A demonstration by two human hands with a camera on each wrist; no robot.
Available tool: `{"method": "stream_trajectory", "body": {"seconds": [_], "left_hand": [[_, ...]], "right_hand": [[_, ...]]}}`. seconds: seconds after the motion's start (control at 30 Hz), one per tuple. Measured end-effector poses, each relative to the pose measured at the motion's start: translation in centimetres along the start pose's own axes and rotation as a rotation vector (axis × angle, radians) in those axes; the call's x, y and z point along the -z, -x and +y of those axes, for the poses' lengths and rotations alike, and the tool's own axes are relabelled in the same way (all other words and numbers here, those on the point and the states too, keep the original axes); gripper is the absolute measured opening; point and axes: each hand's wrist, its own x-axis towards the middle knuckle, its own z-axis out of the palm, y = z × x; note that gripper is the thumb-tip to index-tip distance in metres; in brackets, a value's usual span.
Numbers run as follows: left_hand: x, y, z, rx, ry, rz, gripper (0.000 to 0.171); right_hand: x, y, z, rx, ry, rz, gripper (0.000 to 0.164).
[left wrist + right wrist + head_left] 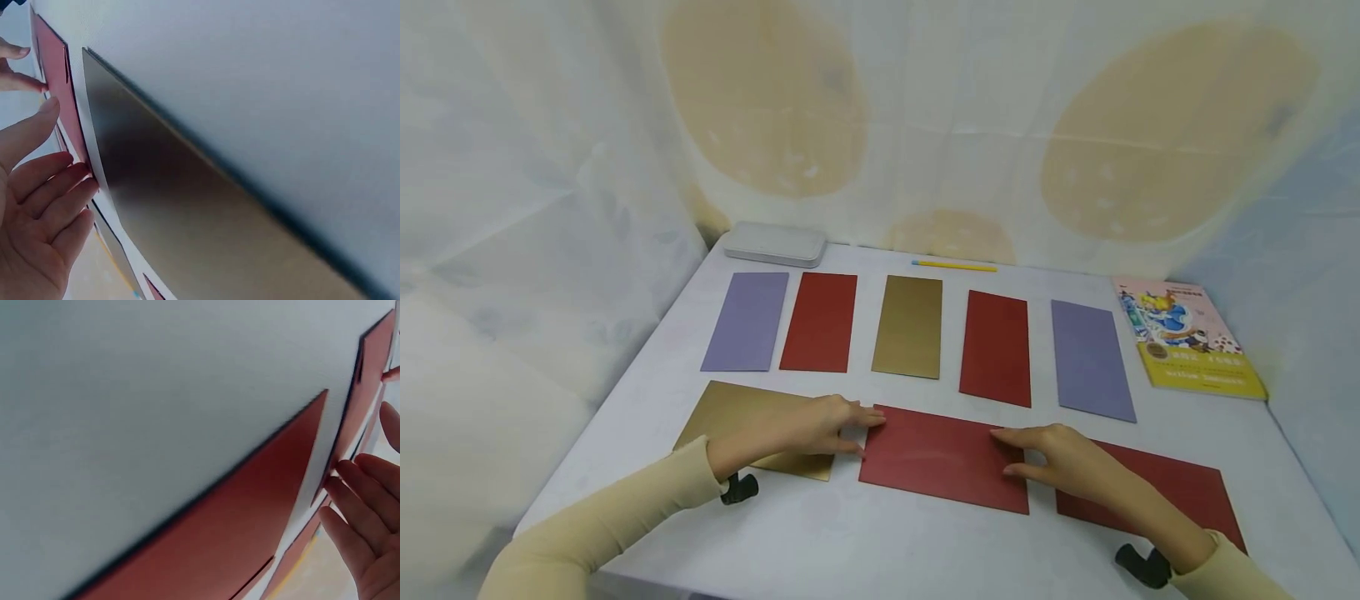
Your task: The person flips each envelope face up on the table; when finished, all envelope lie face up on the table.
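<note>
A pale curtain (pixel 947 100) with large tan ovals hangs behind a white-covered table (pixel 865 542). The middle red card (pixel 940 467) lies flat in the near row, its long side running left to right, between the two hands. At its left end the left hand (pixel 823 425) touches the far corner with loosely straight fingers, not curled round anything; whether the thumb touches the edge I cannot tell. At its right end the right hand (pixel 1067 458) rests relaxed, extended fingertips on the card, with no clenching or pinching visible. Contact at both short ends probably lets the hands steady the card evenly and control its angle.

To its left, a near gold card (pixel 737 404) lies partly under the left forearm's line; to its right, a near red card (pixel 1187 483) is partly hidden by the right arm. Narrow gaps separate all three, perhaps so that each edge stays easy to reach.

Farther off, five cards stand lengthwise, apart: left purple (pixel 745 321), left red (pixel 818 323), far gold (pixel 907 327), right red (pixel 996 350) and right purple (pixel 1093 360). The colours mirror around the gold, which looks deliberate. Beyond lie a pale case (pixel 775 244) and a yellow pencil (pixel 955 266); a book (pixel 1191 337) sits far right, seemingly set aside.
</note>
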Motion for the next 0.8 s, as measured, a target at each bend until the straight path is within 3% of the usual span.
{"method": "stream_trajectory", "body": {"seconds": [0.37,0.8], "left_hand": [[-0.3,2.2,0.1,0.003,-0.022,0.07,0.062],[0.0,5.9,-0.8,-0.02,-0.003,0.207,0.065]], "right_hand": [[0.1,-1.1,-1.1,-0.008,-0.094,0.06,0.06],[0.3,-5.2,-3.5,0.09,-0.115,0.09,0.061]]}}
